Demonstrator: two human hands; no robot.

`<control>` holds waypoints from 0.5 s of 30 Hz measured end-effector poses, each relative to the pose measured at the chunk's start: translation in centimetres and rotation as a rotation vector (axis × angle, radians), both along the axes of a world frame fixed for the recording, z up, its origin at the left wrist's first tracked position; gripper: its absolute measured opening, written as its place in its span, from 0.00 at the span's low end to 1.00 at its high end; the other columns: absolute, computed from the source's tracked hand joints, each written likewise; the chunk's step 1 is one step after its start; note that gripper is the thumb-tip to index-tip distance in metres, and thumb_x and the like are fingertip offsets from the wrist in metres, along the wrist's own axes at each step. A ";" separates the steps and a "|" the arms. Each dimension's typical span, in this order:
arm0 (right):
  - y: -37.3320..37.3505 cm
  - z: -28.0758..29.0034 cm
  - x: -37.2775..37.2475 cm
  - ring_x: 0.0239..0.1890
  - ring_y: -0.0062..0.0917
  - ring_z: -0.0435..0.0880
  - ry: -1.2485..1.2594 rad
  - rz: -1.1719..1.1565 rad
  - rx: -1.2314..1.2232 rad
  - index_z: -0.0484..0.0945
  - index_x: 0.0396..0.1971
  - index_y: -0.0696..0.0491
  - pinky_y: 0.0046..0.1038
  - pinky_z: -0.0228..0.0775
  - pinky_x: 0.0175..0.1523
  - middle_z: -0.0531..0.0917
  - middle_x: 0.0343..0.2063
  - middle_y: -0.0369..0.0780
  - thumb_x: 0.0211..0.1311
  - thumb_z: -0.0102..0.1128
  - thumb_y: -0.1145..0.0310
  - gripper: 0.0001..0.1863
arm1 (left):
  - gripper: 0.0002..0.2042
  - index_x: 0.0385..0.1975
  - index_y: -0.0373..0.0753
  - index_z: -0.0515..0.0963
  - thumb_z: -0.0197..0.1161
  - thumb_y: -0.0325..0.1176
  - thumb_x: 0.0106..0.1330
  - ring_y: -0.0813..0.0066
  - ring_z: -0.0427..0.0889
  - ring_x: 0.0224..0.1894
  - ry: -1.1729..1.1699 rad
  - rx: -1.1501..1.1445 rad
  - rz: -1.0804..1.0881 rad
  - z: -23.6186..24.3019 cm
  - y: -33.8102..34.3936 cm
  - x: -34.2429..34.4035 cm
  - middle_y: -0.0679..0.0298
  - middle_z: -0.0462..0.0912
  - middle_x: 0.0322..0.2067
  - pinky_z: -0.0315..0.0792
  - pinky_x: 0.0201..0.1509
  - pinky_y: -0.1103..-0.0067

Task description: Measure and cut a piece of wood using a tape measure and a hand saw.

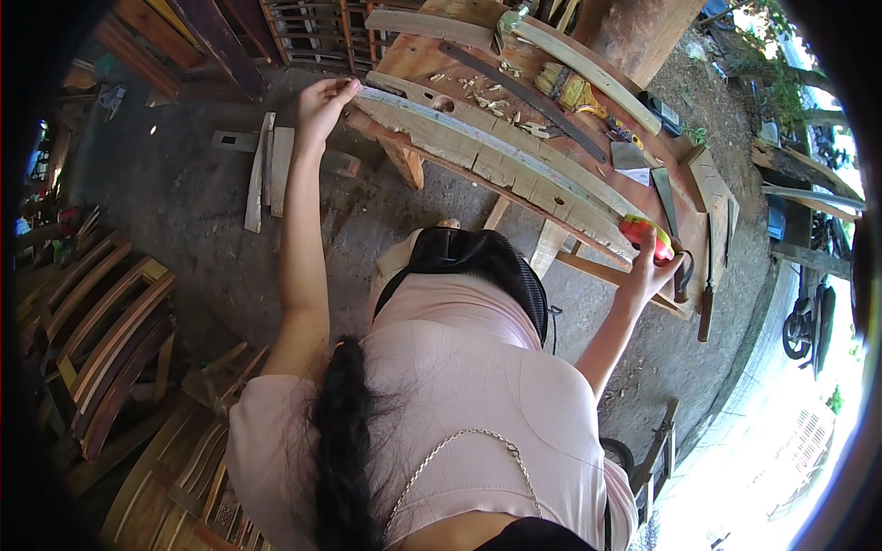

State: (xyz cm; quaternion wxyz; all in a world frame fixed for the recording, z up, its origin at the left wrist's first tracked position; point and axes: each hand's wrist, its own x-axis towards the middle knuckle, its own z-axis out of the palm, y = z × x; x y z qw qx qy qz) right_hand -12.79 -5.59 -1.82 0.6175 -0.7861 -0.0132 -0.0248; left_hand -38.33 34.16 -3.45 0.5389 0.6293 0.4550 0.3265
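A tape measure [646,237] with a red and yellow-green case sits in my right hand [654,266], its fingers wrapped around it. The pale tape blade [501,147] runs out along a wooden workbench [514,188] to the bench's left end. There my left hand [325,106] pinches the blade's end between thumb and fingers. Beneath and beside the blade lie worn planks with holes and saw cuts. Beyond it on the bench rest a long dark saw blade [524,99], a brush [562,87] and scattered wood shavings [491,103].
A handsaw [664,197] and a wooden-handled tool [706,312] lie toward the bench's right end. A curved wooden piece [588,69] stretches along the far side. Curved wooden parts [106,349] are stacked at the left. Boards [266,174] lie on the floor left of the bench.
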 end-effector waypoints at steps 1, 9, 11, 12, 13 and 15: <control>-0.2 0.3 -0.1 0.35 0.20 0.70 -0.001 -0.005 0.000 0.43 0.62 0.62 0.19 0.65 0.40 0.71 0.38 0.40 0.46 0.69 0.58 0.51 | 0.11 0.33 0.31 0.78 0.65 0.32 0.54 0.81 0.77 0.32 0.018 -0.001 -0.024 -0.4 0.5 0.0 0.64 0.81 0.29 0.69 0.39 0.85; -0.6 0.6 -0.1 0.37 0.19 0.72 -0.058 0.050 0.053 0.63 0.41 0.57 0.20 0.66 0.44 0.72 0.36 0.38 0.47 0.69 0.63 0.27 | 0.13 0.28 0.33 0.80 0.68 0.38 0.49 0.77 0.79 0.25 0.252 0.229 0.020 -4.0 1.9 0.0 0.61 0.81 0.22 0.70 0.31 0.83; -0.8 0.1 0.2 0.38 0.20 0.72 -0.021 0.027 0.054 0.61 0.46 0.59 0.21 0.65 0.43 0.72 0.38 0.39 0.47 0.69 0.61 0.32 | 0.14 0.27 0.34 0.80 0.68 0.39 0.49 0.77 0.80 0.25 0.289 0.254 0.010 -3.8 1.5 0.1 0.61 0.81 0.21 0.70 0.30 0.82; -1.0 -0.1 0.4 0.37 0.20 0.72 -0.047 0.045 0.053 0.63 0.44 0.58 0.20 0.65 0.42 0.72 0.37 0.38 0.46 0.69 0.61 0.30 | 0.14 0.27 0.33 0.80 0.68 0.39 0.49 0.76 0.80 0.25 0.313 0.266 0.014 -3.8 1.5 0.2 0.61 0.81 0.21 0.70 0.30 0.81; -1.1 -0.3 0.5 0.36 0.19 0.72 -0.073 0.062 0.053 0.64 0.42 0.57 0.20 0.65 0.41 0.72 0.36 0.37 0.46 0.69 0.61 0.28 | 0.14 0.27 0.33 0.80 0.68 0.40 0.49 0.76 0.80 0.25 0.338 0.278 0.018 -3.7 1.4 0.3 0.61 0.81 0.21 0.70 0.30 0.81; -1.1 -0.4 0.8 0.26 0.13 0.70 -0.125 0.041 0.061 0.65 0.37 0.55 0.15 0.62 0.29 0.72 0.29 0.34 0.46 0.69 0.62 0.24 | 0.14 0.27 0.33 0.80 0.68 0.40 0.49 0.76 0.79 0.25 0.322 0.283 0.012 -3.4 1.1 0.3 0.61 0.81 0.21 0.70 0.30 0.81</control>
